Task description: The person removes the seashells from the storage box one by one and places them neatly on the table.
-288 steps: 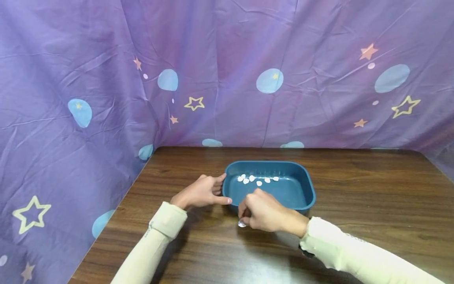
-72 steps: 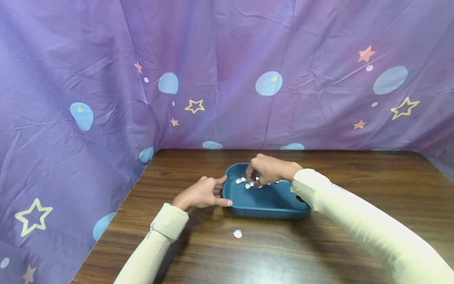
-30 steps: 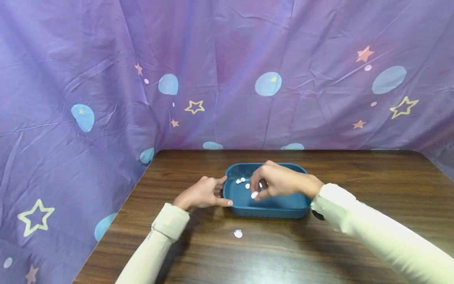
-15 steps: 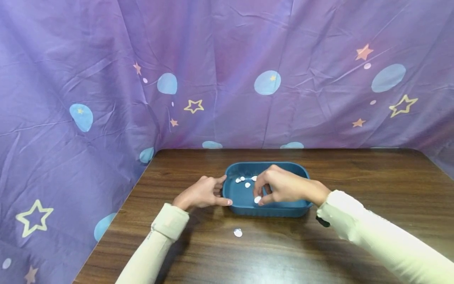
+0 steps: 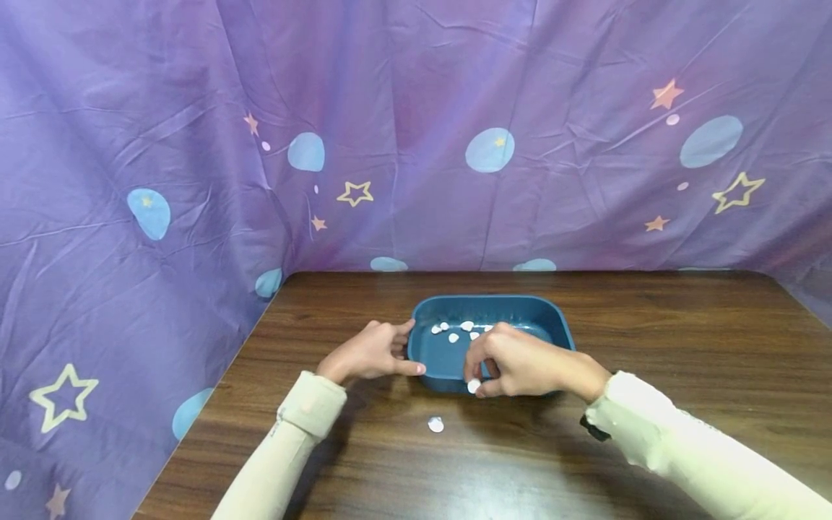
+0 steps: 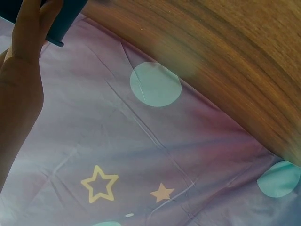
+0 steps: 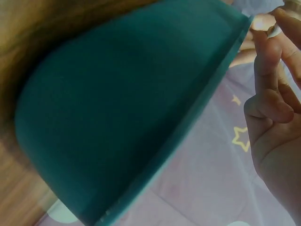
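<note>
A blue plastic basin point(image 5: 555, 318) stands on the table, with several small white discs point(image 5: 453, 338) on its floor. My left hand point(image 5: 369, 352) rests against the basin's left end, thumb along the near corner and index finger reaching toward the far corner. Thumb and fingertips of my right hand point(image 5: 520, 363) pinch one white disc point(image 5: 474, 386) in front of the basin's near wall. In the right wrist view a sliver of that disc point(image 7: 273, 31) shows between the fingers. Another disc point(image 5: 436, 425), shiny with an uneven edge, lies on the table before the basin. My right hand hides part of the basin.
The brown wood-grain table point(image 5: 682, 375) extends to both sides of the basin. A purple curtain point(image 5: 416, 108) with stars and blue ovals hangs along its back and left edges.
My right hand picked a disc from the basin and carried it toward me, past the near rim. Earlier a disc was set on the table. My left hand stays at the basin.
</note>
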Tool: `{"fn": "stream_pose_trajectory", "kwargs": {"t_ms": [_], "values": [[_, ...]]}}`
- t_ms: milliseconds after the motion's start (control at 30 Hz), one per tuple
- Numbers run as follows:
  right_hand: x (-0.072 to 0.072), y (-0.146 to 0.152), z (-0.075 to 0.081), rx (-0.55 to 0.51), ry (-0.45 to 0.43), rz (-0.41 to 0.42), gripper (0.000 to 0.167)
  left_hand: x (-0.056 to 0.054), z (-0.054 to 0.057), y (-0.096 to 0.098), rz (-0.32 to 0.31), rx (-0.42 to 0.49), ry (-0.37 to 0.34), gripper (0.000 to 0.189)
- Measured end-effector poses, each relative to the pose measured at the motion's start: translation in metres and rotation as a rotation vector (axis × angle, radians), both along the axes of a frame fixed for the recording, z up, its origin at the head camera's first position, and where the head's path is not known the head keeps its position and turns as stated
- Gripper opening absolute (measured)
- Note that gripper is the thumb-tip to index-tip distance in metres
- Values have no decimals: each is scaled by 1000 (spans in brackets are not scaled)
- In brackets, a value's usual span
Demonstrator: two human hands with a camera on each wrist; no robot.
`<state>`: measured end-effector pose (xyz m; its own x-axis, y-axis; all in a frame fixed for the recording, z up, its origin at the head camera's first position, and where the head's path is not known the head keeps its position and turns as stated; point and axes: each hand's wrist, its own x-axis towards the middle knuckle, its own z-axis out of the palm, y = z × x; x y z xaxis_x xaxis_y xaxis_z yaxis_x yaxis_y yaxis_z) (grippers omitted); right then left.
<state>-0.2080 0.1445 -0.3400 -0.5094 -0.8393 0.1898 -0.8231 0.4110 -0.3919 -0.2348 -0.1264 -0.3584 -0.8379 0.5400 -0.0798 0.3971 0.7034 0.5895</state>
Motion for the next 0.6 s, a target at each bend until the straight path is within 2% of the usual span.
{"fn": "stream_pose_trajectory", "kwargs": {"t_ms": [433,600], "values": [[16,-4,-9,-34,-53,37,14,2,2,1,24,-17,-21,94],[22,-8,-15,13,-3,51,11,2,2,0,27,-16,-24,94]]}}
